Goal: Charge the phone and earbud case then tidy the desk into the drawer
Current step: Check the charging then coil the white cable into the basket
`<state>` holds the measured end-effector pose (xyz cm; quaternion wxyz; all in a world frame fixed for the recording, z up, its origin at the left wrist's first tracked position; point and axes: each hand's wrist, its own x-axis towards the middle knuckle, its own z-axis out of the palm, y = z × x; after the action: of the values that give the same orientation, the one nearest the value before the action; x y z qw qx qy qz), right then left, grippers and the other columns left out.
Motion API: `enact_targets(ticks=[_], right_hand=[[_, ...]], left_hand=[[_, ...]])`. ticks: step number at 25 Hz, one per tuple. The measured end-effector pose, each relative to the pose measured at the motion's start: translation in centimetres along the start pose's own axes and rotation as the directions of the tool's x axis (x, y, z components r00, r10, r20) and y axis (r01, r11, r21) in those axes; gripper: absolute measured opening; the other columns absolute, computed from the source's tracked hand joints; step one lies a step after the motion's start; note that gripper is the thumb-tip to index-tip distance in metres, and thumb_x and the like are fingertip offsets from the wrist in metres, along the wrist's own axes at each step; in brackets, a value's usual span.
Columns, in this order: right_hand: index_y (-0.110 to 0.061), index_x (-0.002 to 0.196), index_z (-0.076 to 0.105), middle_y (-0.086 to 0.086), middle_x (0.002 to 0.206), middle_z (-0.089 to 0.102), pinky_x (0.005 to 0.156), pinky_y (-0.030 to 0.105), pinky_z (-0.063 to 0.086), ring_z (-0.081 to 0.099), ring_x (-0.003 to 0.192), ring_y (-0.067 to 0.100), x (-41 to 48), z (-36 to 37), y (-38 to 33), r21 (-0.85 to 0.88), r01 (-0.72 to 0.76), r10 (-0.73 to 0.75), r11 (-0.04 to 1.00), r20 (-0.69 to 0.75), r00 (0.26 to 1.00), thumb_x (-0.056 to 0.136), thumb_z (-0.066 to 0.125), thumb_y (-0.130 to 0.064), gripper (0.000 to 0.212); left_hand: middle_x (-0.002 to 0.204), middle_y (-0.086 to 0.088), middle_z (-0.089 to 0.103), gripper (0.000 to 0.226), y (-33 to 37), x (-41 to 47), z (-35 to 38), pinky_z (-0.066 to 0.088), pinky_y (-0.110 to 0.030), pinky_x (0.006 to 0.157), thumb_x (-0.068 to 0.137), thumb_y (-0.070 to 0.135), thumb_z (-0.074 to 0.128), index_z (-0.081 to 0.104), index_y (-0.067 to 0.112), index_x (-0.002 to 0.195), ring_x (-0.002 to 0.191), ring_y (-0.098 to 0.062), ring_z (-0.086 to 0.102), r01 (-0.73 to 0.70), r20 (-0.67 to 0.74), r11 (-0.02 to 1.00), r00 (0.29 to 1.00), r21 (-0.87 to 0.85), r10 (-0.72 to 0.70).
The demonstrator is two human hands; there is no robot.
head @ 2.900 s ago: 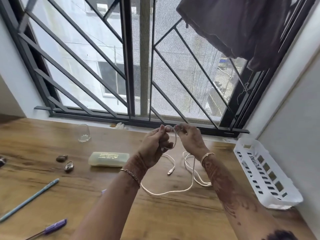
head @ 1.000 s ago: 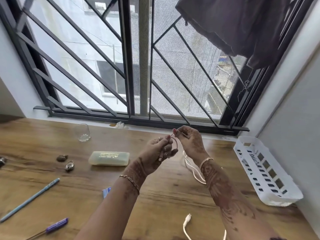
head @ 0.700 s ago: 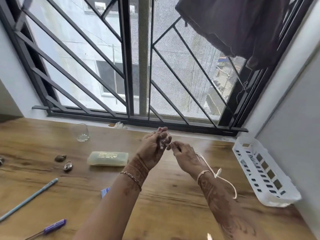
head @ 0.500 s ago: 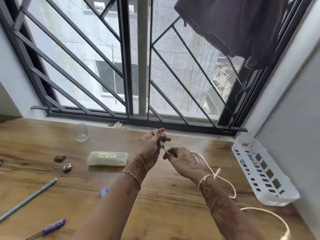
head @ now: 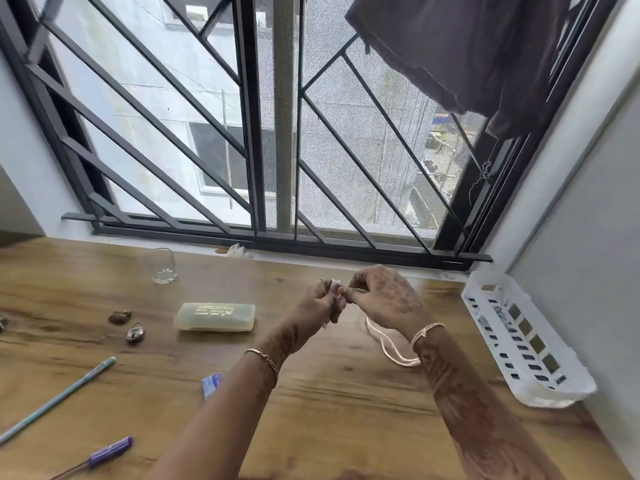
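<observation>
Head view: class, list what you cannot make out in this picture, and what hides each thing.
All in the head view.
- White cable: both plugs hidden; the left hand and right hand curl round it, blurred.
- Translucent case: lettering too small to read.
- Blue pencil: lower end cut off by the left edge.

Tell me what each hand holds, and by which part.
Both hold the white cable. The left hand grips a bunched part at its fingertips; the right hand pinches the strand beside it. The rest loops below the right wrist.
</observation>
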<state>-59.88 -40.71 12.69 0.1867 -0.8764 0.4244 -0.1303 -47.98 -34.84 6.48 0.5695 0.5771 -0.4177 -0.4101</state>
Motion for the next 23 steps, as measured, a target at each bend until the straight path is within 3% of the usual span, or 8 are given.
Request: enact_targets(ticks=[3,6,10,12,19,21,23], right_hand=[[-0.028,0.070,0.067,-0.009,0.080,0.069,0.070,0.024,0.045,0.064,0.085,0.012,0.6,-1.1,-0.5,-0.026,0.000,-0.002,1.000,-0.085,0.996,0.070,0.074,-0.044,0.018],[-0.028,0.073,0.071,-0.011,0.077,0.069,0.070,0.024,0.049,0.064,0.080,0.009,0.8,-1.9,-1.4,-0.045,0.060,-0.068,0.997,-0.209,0.976,0.067,0.078,-0.047,0.021],[-0.029,0.082,0.073,-0.010,0.084,0.070,0.072,0.022,0.042,0.058,0.082,0.008,1.2,-2.2,-2.1,-0.001,0.097,-0.095,0.995,-0.208,0.973,0.078,0.069,-0.052,0.023],[-0.026,0.084,0.073,-0.006,0.086,0.072,0.075,0.024,0.045,0.062,0.087,0.012,1.8,-1.9,-2.2,0.032,0.112,-0.104,0.993,-0.195,0.975,0.084,0.065,-0.046,0.022],[-0.020,0.081,0.068,0.008,0.086,0.072,0.077,0.030,0.045,0.064,0.090,0.027,2.4,1.3,-0.4,0.181,0.008,0.011,0.983,-0.105,0.994,0.095,0.053,-0.027,0.021],[-0.020,0.084,0.067,0.009,0.091,0.070,0.080,0.033,0.045,0.063,0.092,0.028,1.7,2.6,0.2,0.142,-0.011,0.021,0.990,-0.074,0.997,0.096,0.049,-0.027,0.022],[-0.022,0.092,0.068,0.007,0.095,0.070,0.083,0.034,0.044,0.062,0.095,0.028,1.0,3.8,0.2,0.093,0.018,-0.012,0.995,-0.065,0.998,0.098,0.043,-0.025,0.025]], left_hand=[[0.062,-0.003,0.043,0.031,0.6,-0.6,0.5,0.031,-0.015,0.050,0.103,0.016,0.031,0.052,0.005,0.084,0.054,-0.010,0.037,0.031,0.020,0.990,0.999,-0.135,-0.028],[0.054,0.003,0.046,0.040,1.1,-0.7,0.2,0.044,-0.023,0.067,0.102,0.024,0.032,0.058,0.002,0.081,0.045,-0.004,0.040,0.044,0.056,0.947,0.998,-0.319,-0.028],[0.043,0.008,0.028,0.041,2.3,-1.2,-0.6,0.049,-0.019,0.061,0.101,0.030,0.033,0.054,0.004,0.077,0.036,-0.005,0.026,0.128,0.149,0.789,0.988,-0.601,-0.047],[0.041,0.010,0.026,0.040,2.4,-1.1,-0.8,0.050,-0.017,0.060,0.100,0.031,0.032,0.052,0.006,0.076,0.034,-0.004,0.024,0.153,0.159,0.698,0.986,-0.700,-0.057],[0.042,0.009,0.023,0.040,2.4,0.2,-1.6,0.053,-0.015,0.060,0.102,0.030,0.029,0.048,0.009,0.073,0.033,-0.004,0.021,0.092,0.084,0.432,0.996,-0.897,-0.039],[0.044,0.008,0.030,0.042,2.7,0.8,-1.8,0.046,-0.013,0.054,0.103,0.030,0.026,0.052,0.008,0.077,0.035,-0.003,0.030,0.057,0.054,0.444,0.998,-0.894,-0.019],[0.050,0.006,0.040,0.040,2.9,1.3,-1.6,0.047,-0.016,0.060,0.103,0.026,0.027,0.055,0.002,0.089,0.044,-0.005,0.042,0.004,-0.006,0.514,1.000,-0.858,-0.018]])
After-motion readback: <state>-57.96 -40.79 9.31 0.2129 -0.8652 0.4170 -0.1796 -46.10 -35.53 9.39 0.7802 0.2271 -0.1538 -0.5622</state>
